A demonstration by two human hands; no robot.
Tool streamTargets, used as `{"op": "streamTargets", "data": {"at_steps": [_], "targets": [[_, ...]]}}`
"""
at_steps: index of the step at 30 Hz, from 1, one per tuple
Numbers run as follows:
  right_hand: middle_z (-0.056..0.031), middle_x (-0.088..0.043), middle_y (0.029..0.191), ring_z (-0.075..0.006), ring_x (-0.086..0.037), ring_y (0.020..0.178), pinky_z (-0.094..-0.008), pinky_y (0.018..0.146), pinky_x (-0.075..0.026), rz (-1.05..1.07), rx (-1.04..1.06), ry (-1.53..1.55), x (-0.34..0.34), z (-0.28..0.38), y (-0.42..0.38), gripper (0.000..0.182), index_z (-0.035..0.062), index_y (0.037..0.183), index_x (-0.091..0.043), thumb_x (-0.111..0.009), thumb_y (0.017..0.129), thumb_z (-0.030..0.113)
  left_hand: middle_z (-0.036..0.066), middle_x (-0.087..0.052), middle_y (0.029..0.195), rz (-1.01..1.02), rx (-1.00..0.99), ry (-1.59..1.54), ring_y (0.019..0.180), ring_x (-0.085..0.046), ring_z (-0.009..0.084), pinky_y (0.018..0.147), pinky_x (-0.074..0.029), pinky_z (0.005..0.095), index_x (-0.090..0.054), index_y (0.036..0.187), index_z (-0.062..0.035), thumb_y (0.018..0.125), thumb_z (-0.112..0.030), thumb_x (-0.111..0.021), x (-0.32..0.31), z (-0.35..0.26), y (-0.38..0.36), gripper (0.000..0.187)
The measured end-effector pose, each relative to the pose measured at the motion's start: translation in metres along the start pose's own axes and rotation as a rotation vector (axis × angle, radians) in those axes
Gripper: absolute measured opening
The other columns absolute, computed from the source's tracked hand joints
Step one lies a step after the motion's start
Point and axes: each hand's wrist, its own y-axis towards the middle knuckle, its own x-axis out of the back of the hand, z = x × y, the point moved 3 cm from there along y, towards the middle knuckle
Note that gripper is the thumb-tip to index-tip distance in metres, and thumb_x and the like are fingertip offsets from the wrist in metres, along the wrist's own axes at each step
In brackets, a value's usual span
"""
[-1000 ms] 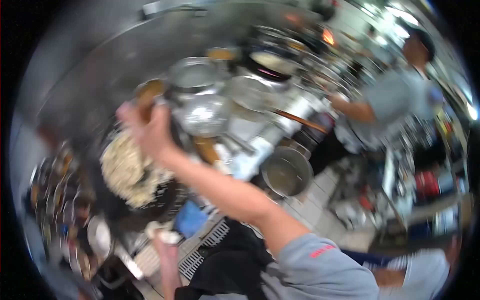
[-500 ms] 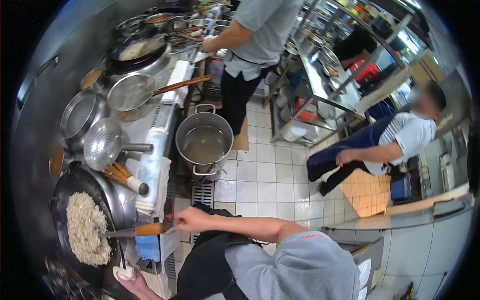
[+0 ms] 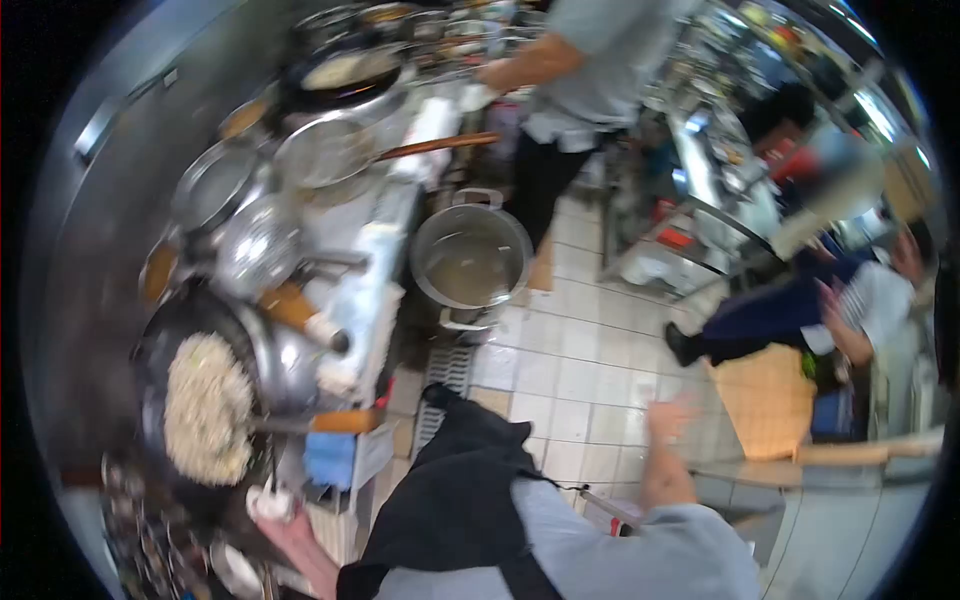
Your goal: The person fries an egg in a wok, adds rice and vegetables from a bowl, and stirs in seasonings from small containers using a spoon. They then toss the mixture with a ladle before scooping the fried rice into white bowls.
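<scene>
A dark wok (image 3: 155, 370) at the left holds a heap of rice (image 3: 208, 410). My left hand (image 3: 285, 515) grips a white cloth (image 3: 272, 503) at the wok's near edge, round its handle. A ladle or spatula with a wooden handle (image 3: 343, 421) lies with its metal end in the rice, and no hand is on it. Out over the tiled floor, away from the stove, my right hand (image 3: 673, 415) is blurred, with its fingers spread and nothing visible in it.
A large pot of liquid (image 3: 472, 258) stands beyond the wok. A perforated skimmer (image 3: 260, 245) and a strainer (image 3: 325, 153) lie along the stove. One co-worker (image 3: 600, 80) stands at the far wok; another person (image 3: 860, 310) is at the right, near a steel shelf (image 3: 690, 190).
My right hand has left the wooden handle and swung right, its fingers now spread. The view has shifted, and the person at the right has raised their hands.
</scene>
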Motion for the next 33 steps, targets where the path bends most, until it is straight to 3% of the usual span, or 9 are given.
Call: {"op": "streamTargets", "data": {"at_steps": [9, 13, 15, 17, 21, 23, 25, 28, 33], "targets": [[-0.0037, -0.047, 0.067, -0.0155, -0.045, 0.055, -0.0289, 0.046, -0.035, 0.051, 0.339, 0.764, 0.106, 0.059, 0.259, 0.061, 0.0091, 0.119, -0.056, -0.054, 0.084, 0.059, -0.001, -0.057, 0.068, 0.118, 0.045, -0.239, 0.058, -0.06, 0.0142, 0.05, -0.053, 0.0311, -0.055, 0.085, -0.015, 0.086, -0.015, -0.051, -0.039, 0.012, -0.037, 0.004], [-0.0003, -0.056, 0.066, -0.0125, -0.052, 0.055, -0.027, 0.049, -0.044, 1.183, 0.806, 1.203, 0.155, 0.198, -0.085, 0.049, 0.0103, 0.096, -0.062, -0.045, 0.092, 0.056, 0.004, -0.063, 0.078, -0.013, 0.059, -0.232, 0.069, -0.065, 0.0194, 0.058, -0.054, 0.0362, -0.056, 0.09, -0.0113, 0.08, -0.008, -0.055, -0.044, 0.011, -0.045, 0.01], [-0.018, -0.065, 0.099, -0.0279, -0.065, 0.085, -0.0428, 0.073, -0.054, 1.841, 0.983, 0.927, 0.229, 0.22, -0.289, 0.074, 0.0011, 0.122, -0.054, -0.037, 0.09, 0.066, 0.004, -0.063, 0.077, -0.049, 0.032, -0.248, 0.068, -0.064, 0.0197, 0.057, -0.054, 0.0367, -0.056, 0.09, -0.0104, 0.08, -0.007, -0.056, -0.047, 0.011, -0.045, 0.01], [-0.0266, -0.056, 0.12, -0.0365, -0.064, 0.096, -0.0515, 0.081, -0.054, 2.729, 0.614, 0.509, 0.273, 0.222, -0.405, 0.083, -0.0026, 0.136, -0.039, -0.033, 0.091, 0.066, 0.005, -0.063, 0.077, -0.044, 0.003, -0.262, 0.067, -0.064, 0.0198, 0.056, -0.054, 0.037, -0.056, 0.09, -0.0098, 0.08, -0.008, -0.056, -0.046, 0.013, -0.044, 0.01], [-0.011, -0.056, 0.077, -0.0201, -0.055, 0.048, -0.0289, 0.04, -0.048, 3.117, 0.185, -0.23, 0.273, 0.219, -0.476, 0.06, 0.0014, 0.14, -0.032, -0.048, 0.095, 0.038, 0.007, -0.063, 0.076, -0.129, 0.036, -0.23, 0.065, -0.064, 0.0204, 0.053, -0.053, 0.037, -0.056, 0.09, -0.0075, 0.082, -0.009, -0.055, -0.053, 0.004, -0.05, 0.008], [-0.0019, -0.043, 0.063, -0.0137, -0.046, 0.04, -0.0272, 0.036, -0.039, 2.918, 0.346, -0.236, 0.321, 0.209, -0.477, 0.045, 0.004, 0.131, -0.04, -0.054, 0.091, 0.021, 0.008, -0.063, 0.076, -0.129, 0.011, -0.254, 0.065, -0.065, 0.0201, 0.05, -0.053, 0.0363, -0.056, 0.088, -0.0065, 0.083, -0.01, -0.055, -0.051, 0.006, -0.045, 0.007], [-0.0028, -0.046, 0.063, -0.0146, -0.048, 0.04, -0.0271, 0.036, -0.04, 2.356, 1.306, -0.196, 0.341, 0.209, -0.468, 0.042, 0.0036, 0.127, -0.04, -0.053, 0.087, 0.012, 0.005, -0.06, 0.074, -0.017, -0.009, -0.244, 0.064, -0.063, 0.0192, 0.053, -0.052, 0.0371, -0.054, 0.087, -0.0099, 0.082, -0.012, -0.054, -0.039, 0.018, -0.036, 0.006], [-0.0057, -0.052, 0.066, -0.0139, -0.053, 0.044, -0.0298, 0.041, -0.046, 1.699, 2.055, -0.25, 0.367, 0.225, -0.429, 0.057, 0.0017, 0.137, -0.033, -0.053, 0.084, 0.002, 0.01, -0.065, 0.082, -0.272, -0.079, -0.274, 0.069, -0.067, 0.0222, 0.054, -0.055, 0.0371, -0.054, 0.096, -0.002, 0.087, -0.006, -0.049, -0.08, 0.023, -0.125, 0.011], [-0.0074, -0.058, 0.071, -0.0104, -0.054, 0.046, -0.0271, 0.044, -0.047, 1.236, 2.308, -0.416, 0.41, 0.246, -0.408, 0.064, 0.0071, 0.144, -0.032, -0.057, 0.085, 0.005, 0.009, -0.064, 0.079, -0.148, -0.062, -0.23, 0.068, -0.066, 0.0228, 0.054, -0.054, 0.0381, -0.055, 0.101, -0.0018, 0.088, -0.007, -0.049, -0.08, 0.002, -0.081, 0.016]]}}
